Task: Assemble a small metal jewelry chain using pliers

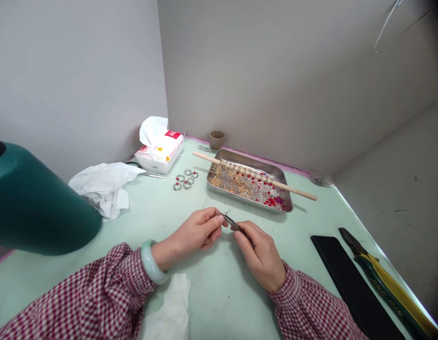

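Observation:
Near the middle of the table, my left hand (205,227) pinches a small piece of thin bent wire (226,212) between thumb and fingertips. My right hand (258,252) is wrapped round a pair of small dark pliers (233,224), whose tips meet the wire at my left fingertips. The pliers' handles are mostly hidden in my palm. Beyond my left hand lie several small rings with red beads (187,181). A metal tray (250,204) of gold, clear and red beads stands beyond both hands, with a wooden rod (300,192) carrying wound beaded wire across it.
A big green bottle (42,203) stands at left beside a crumpled white cloth (105,186). Behind are a tissue pack (160,153), scissors (151,175) and a small cup (217,139). A black flat case (349,283) and yellow-green pliers (389,283) lie at right. White tissue (174,307) lies in front.

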Action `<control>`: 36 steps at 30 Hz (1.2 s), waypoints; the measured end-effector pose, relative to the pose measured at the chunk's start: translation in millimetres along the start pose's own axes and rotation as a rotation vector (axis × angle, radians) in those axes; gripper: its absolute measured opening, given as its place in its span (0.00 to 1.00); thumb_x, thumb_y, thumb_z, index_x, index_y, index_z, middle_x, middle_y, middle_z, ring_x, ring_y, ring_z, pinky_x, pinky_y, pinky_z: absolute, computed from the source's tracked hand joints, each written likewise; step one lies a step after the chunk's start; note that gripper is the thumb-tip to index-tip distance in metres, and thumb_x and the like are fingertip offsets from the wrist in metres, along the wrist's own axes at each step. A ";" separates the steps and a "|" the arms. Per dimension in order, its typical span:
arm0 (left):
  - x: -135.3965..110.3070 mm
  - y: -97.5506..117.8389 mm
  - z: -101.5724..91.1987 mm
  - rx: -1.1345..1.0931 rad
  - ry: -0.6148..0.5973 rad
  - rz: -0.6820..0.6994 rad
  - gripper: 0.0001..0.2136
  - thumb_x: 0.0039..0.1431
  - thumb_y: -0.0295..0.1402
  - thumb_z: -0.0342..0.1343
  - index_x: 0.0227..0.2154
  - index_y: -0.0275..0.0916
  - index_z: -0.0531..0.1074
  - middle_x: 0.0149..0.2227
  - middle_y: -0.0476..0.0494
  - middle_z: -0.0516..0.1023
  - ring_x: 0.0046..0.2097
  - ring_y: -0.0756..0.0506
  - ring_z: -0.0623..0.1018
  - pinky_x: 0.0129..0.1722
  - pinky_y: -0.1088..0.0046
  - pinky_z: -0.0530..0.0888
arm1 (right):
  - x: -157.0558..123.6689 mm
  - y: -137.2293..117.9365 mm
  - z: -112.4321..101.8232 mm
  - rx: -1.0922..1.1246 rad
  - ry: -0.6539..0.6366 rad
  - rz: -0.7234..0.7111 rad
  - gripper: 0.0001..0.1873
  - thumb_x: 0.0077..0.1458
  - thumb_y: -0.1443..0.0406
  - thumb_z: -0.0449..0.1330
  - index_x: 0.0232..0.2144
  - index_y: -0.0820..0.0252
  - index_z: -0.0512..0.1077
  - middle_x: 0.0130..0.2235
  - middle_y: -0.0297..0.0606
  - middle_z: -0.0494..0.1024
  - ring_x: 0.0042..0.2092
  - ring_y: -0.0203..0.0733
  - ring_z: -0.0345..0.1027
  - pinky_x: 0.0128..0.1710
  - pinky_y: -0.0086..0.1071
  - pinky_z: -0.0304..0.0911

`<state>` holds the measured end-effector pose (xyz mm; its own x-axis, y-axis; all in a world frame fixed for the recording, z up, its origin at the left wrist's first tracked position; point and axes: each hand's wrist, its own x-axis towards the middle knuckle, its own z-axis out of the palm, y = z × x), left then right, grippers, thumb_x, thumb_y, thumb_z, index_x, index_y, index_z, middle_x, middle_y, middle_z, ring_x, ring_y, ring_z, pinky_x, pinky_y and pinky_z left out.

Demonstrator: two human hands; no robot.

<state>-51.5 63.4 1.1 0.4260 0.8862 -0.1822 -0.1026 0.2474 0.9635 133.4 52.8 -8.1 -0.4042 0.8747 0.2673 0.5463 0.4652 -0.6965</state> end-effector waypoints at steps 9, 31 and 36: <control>-2.1 0.0 -0.3 0.046 -0.033 0.039 0.11 0.62 0.39 0.46 0.34 0.35 0.66 0.19 0.56 0.57 0.20 0.56 0.55 0.19 0.79 0.53 | -1.7 -0.5 1.3 -0.017 0.011 0.009 0.10 0.62 0.64 0.47 0.37 0.60 0.67 0.34 0.39 0.71 0.36 0.41 0.63 0.38 0.33 0.58; -3.0 1.7 -0.7 0.148 0.012 0.084 0.10 0.61 0.37 0.46 0.33 0.36 0.66 0.19 0.55 0.58 0.20 0.54 0.56 0.19 0.77 0.52 | -0.8 -10.1 1.5 0.031 0.072 0.119 0.12 0.60 0.60 0.49 0.34 0.61 0.70 0.32 0.38 0.72 0.36 0.40 0.64 0.37 0.33 0.58; -4.8 2.0 2.1 0.048 -0.087 0.039 0.10 0.61 0.38 0.46 0.35 0.36 0.66 0.18 0.57 0.56 0.19 0.55 0.54 0.19 0.77 0.52 | 5.0 -9.9 -5.8 0.540 -0.108 0.440 0.20 0.61 0.55 0.45 0.34 0.63 0.69 0.29 0.38 0.70 0.26 0.35 0.61 0.22 0.28 0.55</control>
<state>-51.9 58.8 4.3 0.4994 0.8567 -0.1289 -0.0783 0.1928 0.9781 130.3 53.3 4.0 -0.3151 0.9349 -0.1636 0.2469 -0.0857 -0.9652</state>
